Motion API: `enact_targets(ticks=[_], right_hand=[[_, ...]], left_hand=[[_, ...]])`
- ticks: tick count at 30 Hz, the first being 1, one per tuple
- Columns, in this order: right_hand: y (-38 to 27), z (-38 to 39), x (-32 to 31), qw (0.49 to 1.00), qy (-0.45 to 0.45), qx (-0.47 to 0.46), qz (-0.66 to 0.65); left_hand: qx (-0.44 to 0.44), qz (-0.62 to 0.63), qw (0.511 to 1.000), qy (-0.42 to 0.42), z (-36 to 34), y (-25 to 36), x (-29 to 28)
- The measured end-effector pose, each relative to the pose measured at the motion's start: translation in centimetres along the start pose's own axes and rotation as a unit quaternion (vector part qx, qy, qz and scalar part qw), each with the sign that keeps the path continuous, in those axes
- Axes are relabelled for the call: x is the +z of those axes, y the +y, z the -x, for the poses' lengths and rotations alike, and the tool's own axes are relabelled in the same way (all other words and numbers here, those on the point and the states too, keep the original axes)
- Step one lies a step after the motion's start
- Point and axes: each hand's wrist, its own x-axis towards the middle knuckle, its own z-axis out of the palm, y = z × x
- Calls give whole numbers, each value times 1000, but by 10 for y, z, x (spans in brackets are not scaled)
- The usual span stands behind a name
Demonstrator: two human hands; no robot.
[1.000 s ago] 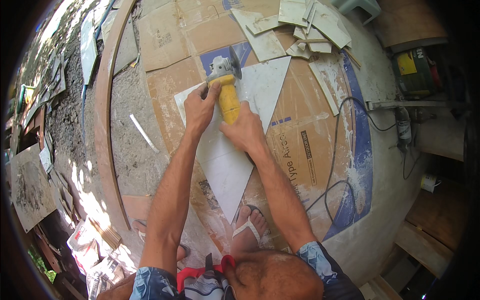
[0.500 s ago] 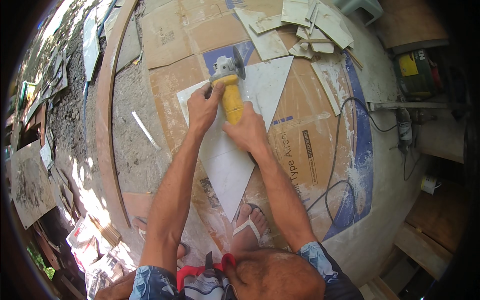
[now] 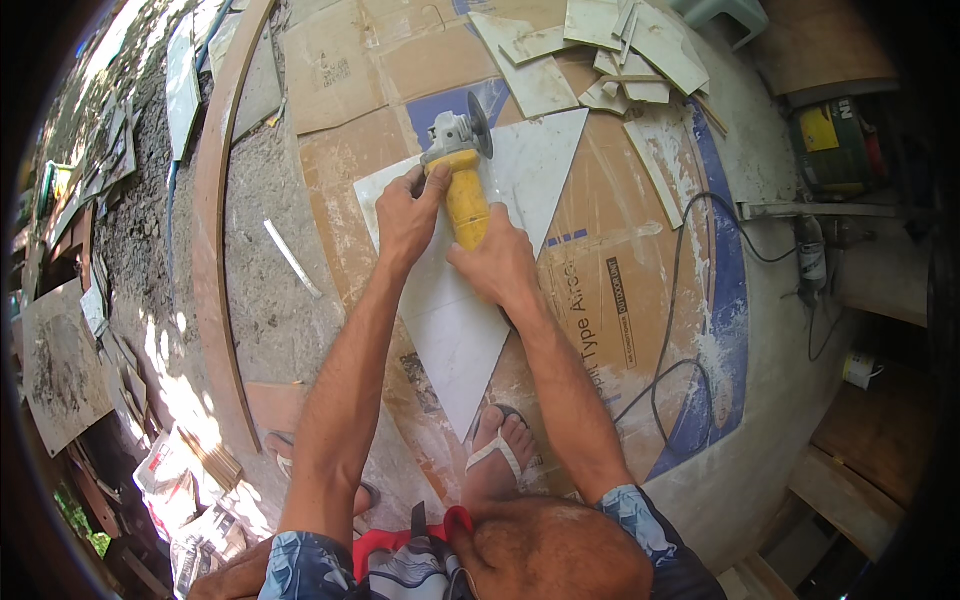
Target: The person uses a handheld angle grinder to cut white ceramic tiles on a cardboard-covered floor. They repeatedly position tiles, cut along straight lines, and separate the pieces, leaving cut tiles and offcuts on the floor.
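A yellow angle grinder (image 3: 464, 185) with a grey head and round disc is held over a white triangular tile (image 3: 450, 360) lying on cardboard. My left hand (image 3: 407, 210) is closed on the grinder's front at the left, thumb on the yellow body just behind the head. My right hand (image 3: 492, 258) is wrapped round the rear of the yellow body. The disc stands on the right of the head, near the tile's upper edge; whether it touches the tile is not clear. A thin line crosses the tile beneath my hands.
Broken tile pieces (image 3: 540, 85) lie beyond the grinder. A long wooden board (image 3: 215, 255) runs along the left on rough concrete, near a thin white strip (image 3: 290, 258). A black cable (image 3: 663, 335) loops at the right. My sandalled foot (image 3: 500, 450) is at the tile's lower tip.
The grinder and both hands have shifted slightly right in the picture since a second ago, with little change in grip. The surroundings have shifted slightly too.
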Motion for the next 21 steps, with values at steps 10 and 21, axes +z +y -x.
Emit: enact_targets(ticks=[10, 21], right_hand=[[4, 2, 1, 1000, 2, -7, 5], [4, 6, -1, 1000, -9, 8, 14]], left_hand=[[19, 4, 1000, 8, 2, -5, 2], [17, -9, 1000, 12, 6, -7, 3]])
